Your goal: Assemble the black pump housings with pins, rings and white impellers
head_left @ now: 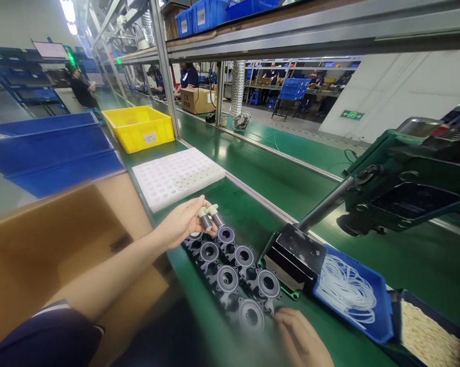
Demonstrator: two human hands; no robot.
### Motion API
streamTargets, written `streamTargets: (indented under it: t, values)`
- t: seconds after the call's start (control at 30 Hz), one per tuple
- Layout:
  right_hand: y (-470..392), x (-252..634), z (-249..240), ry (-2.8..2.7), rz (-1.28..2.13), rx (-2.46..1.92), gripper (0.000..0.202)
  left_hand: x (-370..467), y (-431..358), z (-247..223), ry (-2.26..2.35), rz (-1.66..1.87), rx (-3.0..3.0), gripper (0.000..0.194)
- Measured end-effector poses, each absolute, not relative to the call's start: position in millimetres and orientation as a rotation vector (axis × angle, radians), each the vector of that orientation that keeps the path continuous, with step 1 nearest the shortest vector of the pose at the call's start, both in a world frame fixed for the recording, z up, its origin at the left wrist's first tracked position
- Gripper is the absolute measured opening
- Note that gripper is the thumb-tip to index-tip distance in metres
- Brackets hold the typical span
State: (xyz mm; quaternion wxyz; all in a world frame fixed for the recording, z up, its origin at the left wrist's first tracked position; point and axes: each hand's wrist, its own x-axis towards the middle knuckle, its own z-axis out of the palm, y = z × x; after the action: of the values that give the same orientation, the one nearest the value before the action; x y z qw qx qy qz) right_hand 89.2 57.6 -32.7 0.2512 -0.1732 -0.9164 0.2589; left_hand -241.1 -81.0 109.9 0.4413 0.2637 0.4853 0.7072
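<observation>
My left hand (186, 221) is closed on two small rotors (215, 216), each with a cream finned head and a dark grey cylinder pointing down. It hangs over the far end of two rows of black round-mouthed housings (227, 278) on the green bench. A pale part shows in the mouth of the farthest left housing, partly hidden by my left hand. My right hand (304, 339) is at the near right end of the rows, its fingers loosely bent and apart. Its fingertips are at the edge of the nearest right housing (268, 283); whether they touch is unclear.
Beyond the left hand lies a white foam tray (157, 196) with holes, some filled. A yellow bin (138, 130) and cardboard box (54, 244) are at left. At right are a black machine (401, 178), a blue tray of white rings (352, 290) and a bin of cream pieces (428, 326).
</observation>
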Motion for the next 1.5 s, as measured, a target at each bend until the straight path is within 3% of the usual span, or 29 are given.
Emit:
streamTargets:
  t: [0.23, 0.4, 0.5, 0.73, 0.93, 1.1, 1.27, 1.37, 1.5]
  values:
    - [57.0, 89.6, -39.4, -2.504, 0.71, -0.492, 0.018, -230.0, -88.6, 116.3, 1.367, 1.619, 0.911, 0.05]
    - [50.3, 86.4, -31.5, -2.475, 0.739, -0.57, 0.028, -226.2, -93.4, 118.2, 1.498, 1.543, 1.131, 0.024]
    - [49.5, 86.2, -29.8, -2.471, 0.731, -0.561, 0.028, -224.6, -96.2, 114.7, 1.627, 1.49, 1.277, 0.018]
    - [54.0, 90.8, -35.6, -2.53, 0.725, -0.537, 0.018, -223.8, -99.6, 102.4, 2.144, 1.4, 1.774, 0.051]
    - [52.4, 91.5, -34.9, -2.551, 0.761, -0.563, 0.016, -222.3, -98.9, 101.1, 2.158, 1.505, 1.716, 0.054]
    - [51.7, 90.5, -33.8, -2.555, 0.768, -0.561, 0.017, -227.2, -96.7, 102.6, 2.322, 1.253, 1.94, 0.056]
    - [49.0, 90.5, -33.7, -2.536, 0.799, -0.588, 0.015, -238.8, -84.3, 97.1, 2.116, 1.322, 1.614, 0.028]
    - [47.0, 90.5, -33.4, -2.535, 0.838, -0.613, 0.015, -244.4, -72.3, 86.5, 1.96, 1.354, 1.238, 0.029]
    - [45.5, 89.3, -32.0, -2.526, 0.892, -0.62, 0.014, -244.6, -55.5, 71.9, 2.041, 1.192, 1.233, 0.028]
